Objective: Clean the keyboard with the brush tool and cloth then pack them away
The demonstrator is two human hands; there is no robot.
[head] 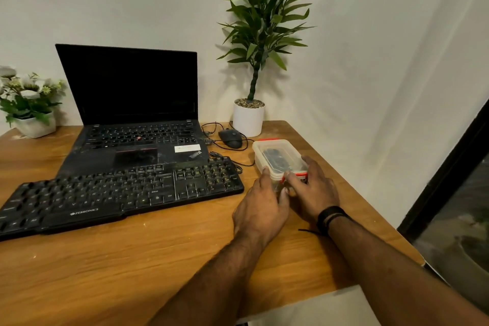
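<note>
Two hands meet at the near end of a clear plastic box close to the table's right edge: the left hand holds its near left corner, the right hand curls its fingers over the orange clip there. The lid looks seated; something dark lies inside, too blurred to name. The black keyboard lies left of the box, apart from it, its left end cut off. Behind it stands an open laptop, its screen dark. A wired mouse and a potted plant sit near the far right corner, a flower pot at the far left.
</note>
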